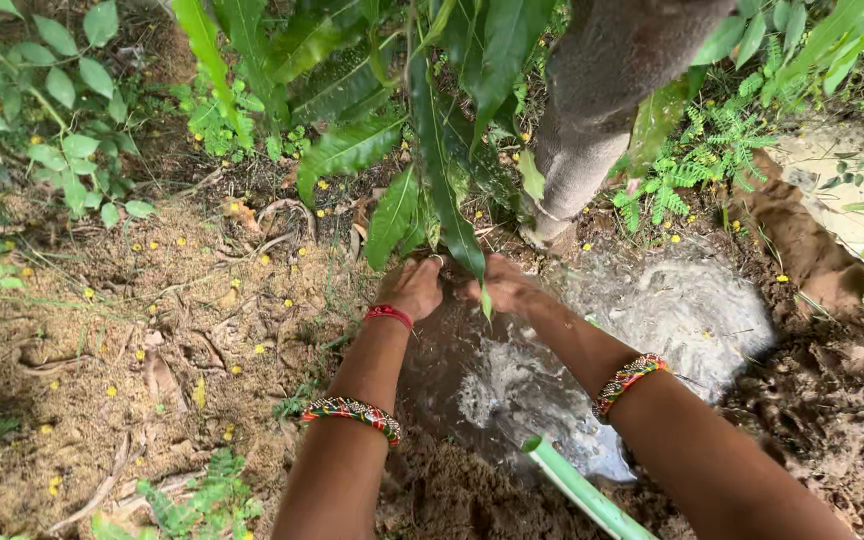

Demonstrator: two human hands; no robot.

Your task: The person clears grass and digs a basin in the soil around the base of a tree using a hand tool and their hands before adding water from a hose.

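Observation:
My left hand (pixel 413 286) and my right hand (pixel 503 285) reach down side by side to the base of a small plant with long green leaves (pixel 439 165). Both hands have their fingers curled at the plant's foot, in wet brown soil; the leaves hide the fingertips. A pool of foamy water (pixel 652 320) lies around and to the right of my hands. A red thread and a beaded bangle are on my left arm, a beaded bangle on my right.
A light green hose (pixel 577 490) runs in from the bottom edge to the pool. A grey tree trunk (pixel 592 110) rises just behind my right hand. Dry soil with twigs and small yellow flowers lies at left; ferns and weeds ring the spot.

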